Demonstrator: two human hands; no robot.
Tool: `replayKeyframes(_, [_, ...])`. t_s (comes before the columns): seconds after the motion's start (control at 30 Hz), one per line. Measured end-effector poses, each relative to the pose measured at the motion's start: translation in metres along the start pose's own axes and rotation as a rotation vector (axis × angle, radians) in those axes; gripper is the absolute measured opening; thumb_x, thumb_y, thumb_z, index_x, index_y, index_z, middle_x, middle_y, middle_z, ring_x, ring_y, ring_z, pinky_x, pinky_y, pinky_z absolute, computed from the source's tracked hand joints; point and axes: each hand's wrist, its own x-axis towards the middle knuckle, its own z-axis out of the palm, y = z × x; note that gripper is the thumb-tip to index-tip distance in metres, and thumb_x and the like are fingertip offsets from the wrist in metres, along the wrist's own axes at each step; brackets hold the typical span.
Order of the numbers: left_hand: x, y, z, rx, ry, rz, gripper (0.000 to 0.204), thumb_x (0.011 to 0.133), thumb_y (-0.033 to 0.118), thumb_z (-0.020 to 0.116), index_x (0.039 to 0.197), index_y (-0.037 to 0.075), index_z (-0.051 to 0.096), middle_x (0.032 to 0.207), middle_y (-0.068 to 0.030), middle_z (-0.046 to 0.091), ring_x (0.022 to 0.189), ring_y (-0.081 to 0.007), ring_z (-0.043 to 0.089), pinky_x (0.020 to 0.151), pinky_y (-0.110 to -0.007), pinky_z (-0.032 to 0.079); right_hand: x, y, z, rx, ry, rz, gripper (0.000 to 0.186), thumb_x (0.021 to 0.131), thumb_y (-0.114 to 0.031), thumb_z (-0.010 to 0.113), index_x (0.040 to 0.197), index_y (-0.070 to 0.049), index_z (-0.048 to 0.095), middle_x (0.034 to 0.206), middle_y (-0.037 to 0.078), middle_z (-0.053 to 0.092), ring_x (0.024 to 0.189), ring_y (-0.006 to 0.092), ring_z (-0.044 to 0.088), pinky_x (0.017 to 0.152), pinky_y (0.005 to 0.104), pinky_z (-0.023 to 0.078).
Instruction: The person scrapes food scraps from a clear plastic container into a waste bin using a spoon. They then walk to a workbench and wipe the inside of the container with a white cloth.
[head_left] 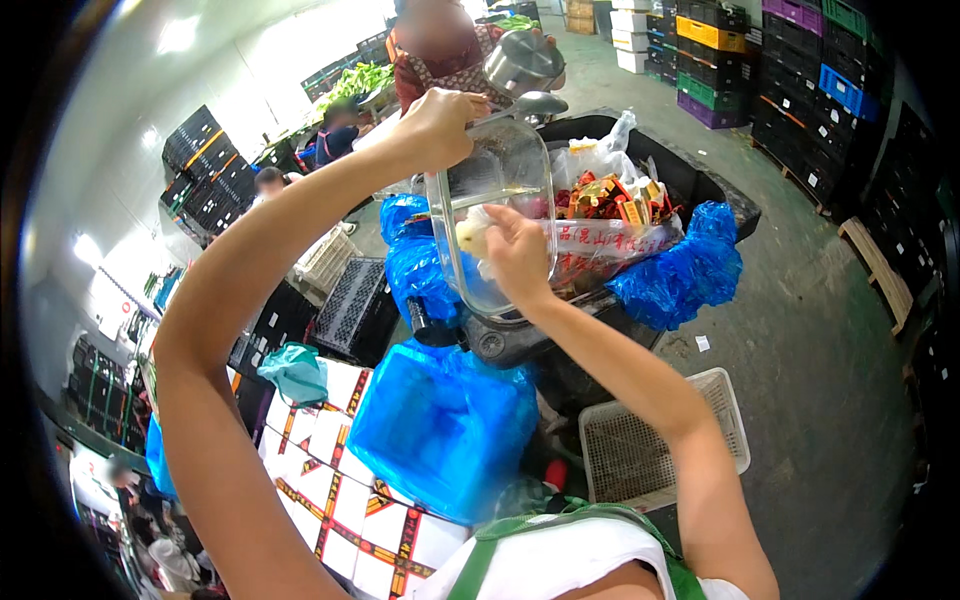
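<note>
Two curled hands (440, 130) (516, 252): left grips dish (502, 165), right wad (471, 236)

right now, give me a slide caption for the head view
The left hand holds a clear dish tilted at the black bin; the right hand has a pale wad.

The floor (820, 420) is a dull gray-green. A big black bin (735, 203), a white basket (741, 425) with little holes and a wooden pallet (874, 275) sit on it. White boxes (318, 438) hold up a crumpled teal bag (297, 375).
</note>
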Motion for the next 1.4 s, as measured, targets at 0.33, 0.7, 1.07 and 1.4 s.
replayKeyframes(0.33, [0.017, -0.022, 0.016, 0.205, 0.24, 0.283, 0.021, 0.059, 0.004, 0.053, 0.079, -0.001, 0.058, 0.074, -0.0217, 0.056, 0.073, -0.0346, 0.055, 0.066, -0.038, 0.045, -0.021, -0.019, -0.001, 0.098, -0.498, 0.007, 0.024, 0.066, 0.0, 0.056, 0.089, -0.001, 0.048, 0.083, 0.009, 0.056, 0.082, 0.0169, 0.054, 0.073, 0.0275, 0.042])
replayKeyframes(0.7, [0.008, -0.014, 0.009, 0.278, 0.01, 0.033, 0.044, 0.061, -0.002, 0.047, 0.104, 0.003, 0.052, 0.084, -0.0174, 0.059, 0.071, -0.0289, 0.06, 0.057, -0.033, 0.05, 0.011, 0.0, -0.047, -1.317, -0.728, -0.826, 0.011, 0.065, -0.006, 0.054, 0.076, -0.003, 0.055, 0.078, 0.01, 0.057, 0.088, 0.0238, 0.05, 0.081, 0.0326, 0.039])
replayKeyframes(1.07, [-0.002, -0.006, -0.001, 0.265, 0.002, -0.006, 0.039, 0.064, 0.0, 0.049, 0.102, 0.004, 0.056, 0.107, -0.007, 0.055, 0.086, -0.0233, 0.058, 0.06, -0.031, 0.052, 0.048, -0.02, -0.063, -0.928, -0.5, -0.988, 0.016, 0.065, -0.006, 0.053, 0.081, -0.003, 0.052, 0.087, 0.009, 0.051, 0.092, 0.0236, 0.046, 0.083, 0.0341, 0.037])
replayKeyframes(1.4, [0.014, -0.02, 0.01, 0.292, -0.105, -0.015, 0.021, 0.062, 0.002, 0.051, 0.081, -0.006, 0.059, 0.088, -0.0207, 0.058, 0.076, -0.0279, 0.06, 0.061, -0.033, 0.051, 0.066, -0.005, -0.028, -0.571, -0.774, -0.857, 0.026, 0.068, -0.002, 0.052, 0.093, -0.004, 0.055, 0.098, 0.01, 0.055, 0.102, 0.0245, 0.048, 0.086, 0.0346, 0.038])
